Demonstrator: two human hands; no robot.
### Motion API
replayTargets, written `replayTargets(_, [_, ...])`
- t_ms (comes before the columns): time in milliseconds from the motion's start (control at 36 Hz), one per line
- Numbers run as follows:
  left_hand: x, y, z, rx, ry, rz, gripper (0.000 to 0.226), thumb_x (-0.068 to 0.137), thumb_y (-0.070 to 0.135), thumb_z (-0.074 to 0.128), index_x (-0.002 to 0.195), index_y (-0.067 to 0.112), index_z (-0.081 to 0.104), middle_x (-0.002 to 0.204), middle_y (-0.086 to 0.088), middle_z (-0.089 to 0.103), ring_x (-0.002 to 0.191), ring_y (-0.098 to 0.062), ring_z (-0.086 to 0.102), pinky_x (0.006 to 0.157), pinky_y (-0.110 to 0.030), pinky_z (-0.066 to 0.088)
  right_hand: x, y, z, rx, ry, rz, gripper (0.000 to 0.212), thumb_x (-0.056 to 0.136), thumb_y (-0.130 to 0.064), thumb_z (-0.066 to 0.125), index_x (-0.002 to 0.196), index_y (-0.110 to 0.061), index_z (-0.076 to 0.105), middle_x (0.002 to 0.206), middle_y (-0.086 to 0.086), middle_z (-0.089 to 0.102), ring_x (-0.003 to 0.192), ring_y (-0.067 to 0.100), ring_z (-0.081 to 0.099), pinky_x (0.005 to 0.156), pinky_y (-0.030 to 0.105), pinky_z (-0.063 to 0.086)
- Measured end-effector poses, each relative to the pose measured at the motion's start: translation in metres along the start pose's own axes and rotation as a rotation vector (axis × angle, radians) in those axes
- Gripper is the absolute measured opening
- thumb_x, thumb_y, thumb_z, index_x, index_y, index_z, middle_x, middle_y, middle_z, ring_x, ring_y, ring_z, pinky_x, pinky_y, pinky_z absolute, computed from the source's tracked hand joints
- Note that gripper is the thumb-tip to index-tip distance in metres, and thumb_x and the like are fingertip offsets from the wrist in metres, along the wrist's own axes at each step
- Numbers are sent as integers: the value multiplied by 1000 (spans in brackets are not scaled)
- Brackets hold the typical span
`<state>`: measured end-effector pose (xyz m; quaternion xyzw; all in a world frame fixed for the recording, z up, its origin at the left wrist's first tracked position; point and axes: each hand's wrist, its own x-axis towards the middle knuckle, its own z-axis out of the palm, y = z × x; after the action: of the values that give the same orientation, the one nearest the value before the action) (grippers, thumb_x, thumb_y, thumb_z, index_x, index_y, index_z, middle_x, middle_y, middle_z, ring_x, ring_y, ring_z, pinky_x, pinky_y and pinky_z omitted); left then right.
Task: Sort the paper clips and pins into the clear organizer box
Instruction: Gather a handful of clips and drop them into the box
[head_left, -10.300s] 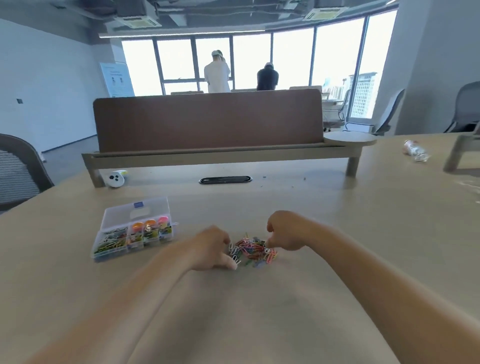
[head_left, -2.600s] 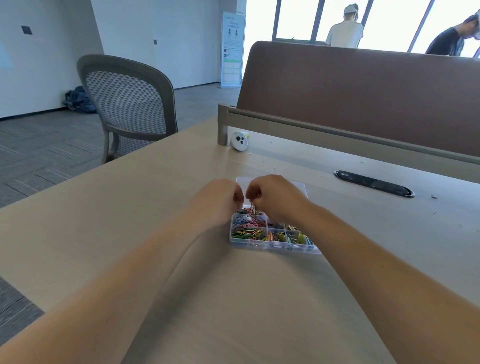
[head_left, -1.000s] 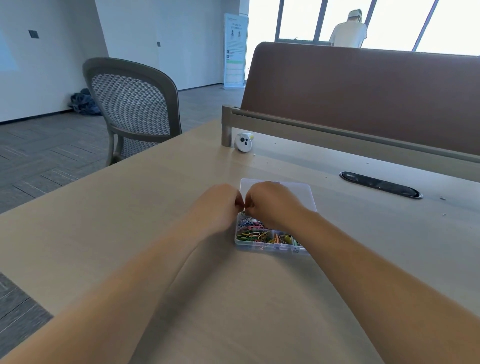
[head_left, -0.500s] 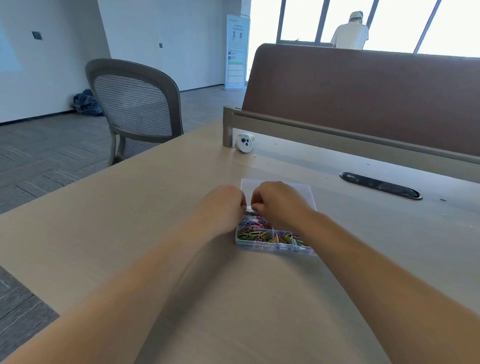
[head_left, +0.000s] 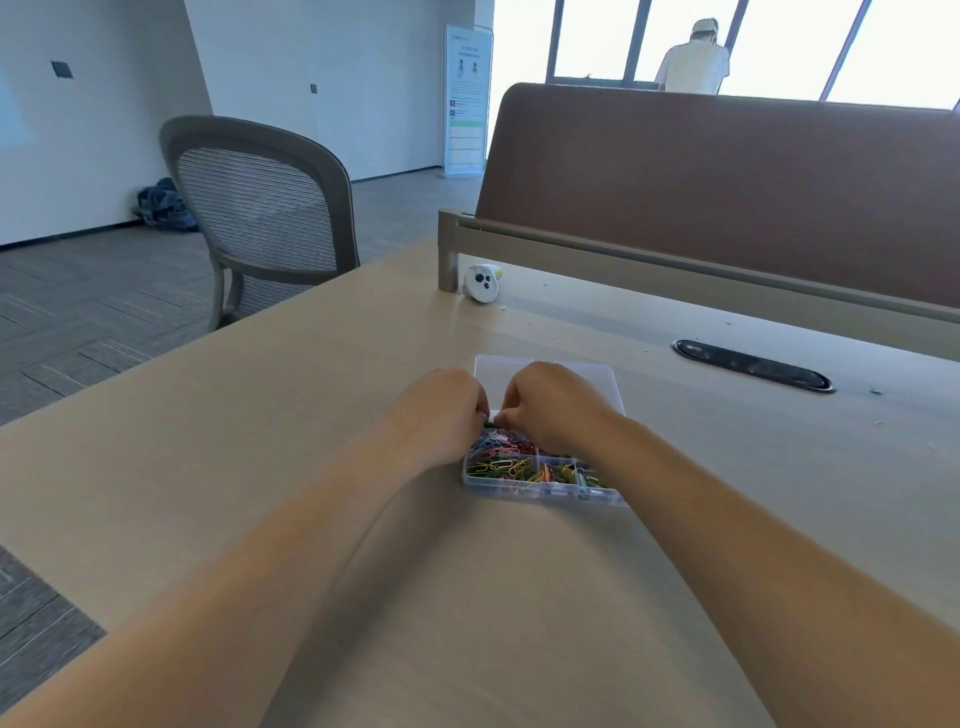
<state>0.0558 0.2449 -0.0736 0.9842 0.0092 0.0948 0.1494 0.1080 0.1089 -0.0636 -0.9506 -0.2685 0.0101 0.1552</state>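
The clear organizer box (head_left: 540, 492) lies on the tan table with its lid (head_left: 597, 376) folded open flat behind it. Coloured paper clips (head_left: 496, 467) fill its left compartments, and pins (head_left: 569, 474) lie in the right front one. My left hand (head_left: 441, 410) and my right hand (head_left: 553, 408) hover knuckle to knuckle over the back left compartment, fingers curled. Their fingertips meet on a small green paper clip (head_left: 491, 422). The hands hide the back compartments.
A small white round device (head_left: 481, 283) sits by the post of the brown desk divider (head_left: 727, 182). A black oval cable port (head_left: 750, 364) lies to the right. A grey mesh chair (head_left: 260, 208) stands past the table's left edge. A person stands at the far windows.
Ten seconds ago both hands were gathering a loose clip pile right of the box. Over the last second they stay over the box's back left compartment, fingertips together and slightly lower.
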Motion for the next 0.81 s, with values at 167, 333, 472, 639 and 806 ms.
replayTargets(167, [0,2,-1,-28,-31,32,31,90,12,51,106,24,75,103,-2,72,76,-13,51,68,-24,37,-3,-3,-3,14,0,3,27,90,-38,65,86,-14,77,73,2,69,67,18,63,62,23,42])
replayTargets(333, [1,2,0,-74,-42,1,37,88,7,48,105,26,75,103,-2,72,85,-18,61,73,-28,46,-1,-3,0,-11,-2,17,20,90,-30,65,90,-15,78,79,4,71,71,20,65,66,26,48])
replayTargets(472, [0,1,0,-83,-46,-13,41,88,3,46,106,28,74,108,-4,69,88,-19,61,77,-30,49,-1,-3,0,-9,0,14,18,92,-23,63,99,-15,77,87,4,73,75,19,66,69,26,49])
replayTargets(639, [-1,2,-3,-78,-33,-3,46,88,-3,45,110,27,72,112,-5,67,96,-18,60,74,-23,39,-1,-2,-2,26,21,13,21,89,-34,67,93,-17,78,83,2,73,75,19,66,75,32,55])
replayTargets(806, [-2,3,-5,-101,-3,-7,47,89,-3,43,110,27,72,112,-4,66,93,-15,59,73,-23,39,-2,-1,-2,51,50,10,22,88,-36,68,88,-16,76,78,0,71,71,18,65,70,30,52])
